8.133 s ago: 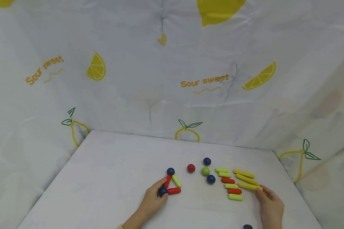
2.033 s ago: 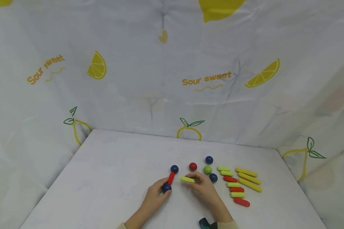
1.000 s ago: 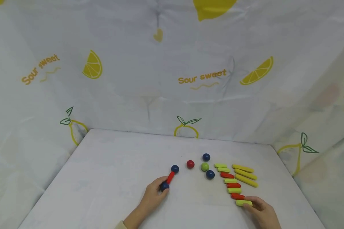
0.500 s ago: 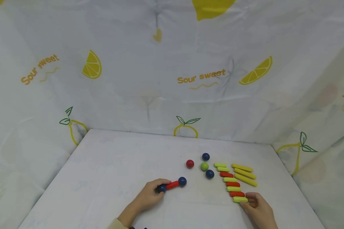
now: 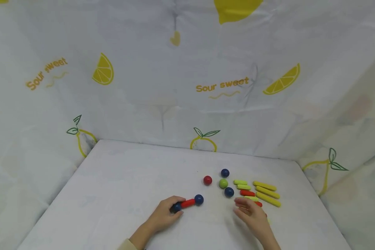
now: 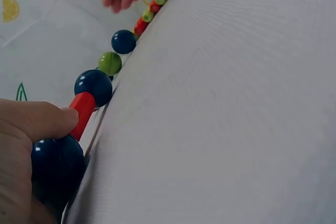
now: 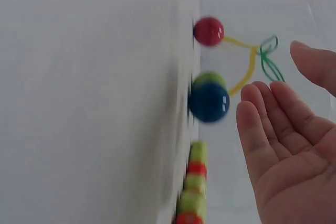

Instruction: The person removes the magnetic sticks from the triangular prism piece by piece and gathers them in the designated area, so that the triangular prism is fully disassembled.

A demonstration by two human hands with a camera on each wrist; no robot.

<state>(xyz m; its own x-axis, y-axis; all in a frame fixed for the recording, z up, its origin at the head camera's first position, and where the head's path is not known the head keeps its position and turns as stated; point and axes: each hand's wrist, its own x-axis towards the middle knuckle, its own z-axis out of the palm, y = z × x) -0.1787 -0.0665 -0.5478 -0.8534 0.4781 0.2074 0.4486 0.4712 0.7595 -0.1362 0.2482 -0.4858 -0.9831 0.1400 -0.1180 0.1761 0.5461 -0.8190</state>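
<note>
My left hand grips the near blue ball of a dumbbell-like piece, in which a red rod joins it to a second blue ball. In the left wrist view the thumb lies along the red rod. Nothing is in my right hand. Its fingers are loosely extended above the table, just left of the row of short rods, and it hides part of that row. Closest to its fingertips is a loose blue ball, seen also as a blue ball in the right wrist view.
Beyond lie a red ball, a green ball and another blue ball. Short red and light-green rods, such as a red rod, form a row on the right. Yellow longer rods lie beside them.
The light-green and red rods came off the ball piece and joined the row's near end. My left hand turned the piece rightward. My right hand let go of the light-green rod and moved left.
</note>
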